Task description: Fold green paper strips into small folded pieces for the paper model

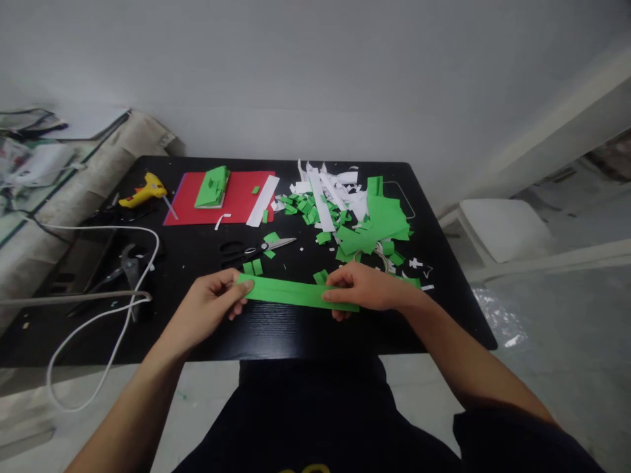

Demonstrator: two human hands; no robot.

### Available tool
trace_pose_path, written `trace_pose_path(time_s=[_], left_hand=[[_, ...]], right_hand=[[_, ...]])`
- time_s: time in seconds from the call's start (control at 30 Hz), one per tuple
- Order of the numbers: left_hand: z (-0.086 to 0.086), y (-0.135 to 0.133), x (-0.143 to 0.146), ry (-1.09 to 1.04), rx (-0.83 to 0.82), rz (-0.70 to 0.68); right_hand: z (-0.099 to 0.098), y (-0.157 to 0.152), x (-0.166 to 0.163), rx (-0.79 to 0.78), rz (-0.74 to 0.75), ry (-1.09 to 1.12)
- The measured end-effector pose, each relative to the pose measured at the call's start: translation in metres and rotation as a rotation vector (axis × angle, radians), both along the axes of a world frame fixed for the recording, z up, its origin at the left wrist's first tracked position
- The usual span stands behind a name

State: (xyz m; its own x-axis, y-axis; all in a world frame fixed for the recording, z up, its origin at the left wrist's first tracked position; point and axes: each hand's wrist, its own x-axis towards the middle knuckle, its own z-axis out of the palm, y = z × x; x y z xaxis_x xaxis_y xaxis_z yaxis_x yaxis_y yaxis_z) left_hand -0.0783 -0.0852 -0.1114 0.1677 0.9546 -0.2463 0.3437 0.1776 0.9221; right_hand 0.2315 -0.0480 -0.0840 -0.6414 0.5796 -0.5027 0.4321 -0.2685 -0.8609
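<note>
A long green paper strip with a crease along its length is stretched between my hands over the near part of the black table. My left hand pinches its left end between thumb and fingers. Toward the right end, my right hand grips the strip, thumb on top and fingers beneath. Just beyond the strip lie scissors, blades partly apart and pointing right, with small green paper pieces near them. Behind my right hand sits a heap of green paper scraps.
A red sheet at the back left carries a folded green paper piece. White paper strips lie in a pile at the back. At left are a yellow glue gun, pliers and a looping white cable.
</note>
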Motion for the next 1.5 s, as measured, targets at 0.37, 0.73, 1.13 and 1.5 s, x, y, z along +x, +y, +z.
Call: trace_pose_path(time_s=[0.37,0.73,1.13,1.5], left_hand=[[-0.055,-0.050,-0.014,0.538,0.313,0.085],[-0.083,-0.093,0.052,0.607,0.785,-0.277],[-0.097,-0.097,0.054,0.682,0.744,-0.287],[-0.096,-0.093,0.052,0.649,0.747,-0.233]], right_hand=[[-0.058,-0.043,-0.001,0.508,-0.127,-0.412],[-0.091,-0.088,-0.030,1.143,-0.088,-0.245],[-0.108,-0.100,-0.034,1.233,-0.018,-0.347],[-0.113,-0.096,-0.035,1.290,0.013,-0.393]])
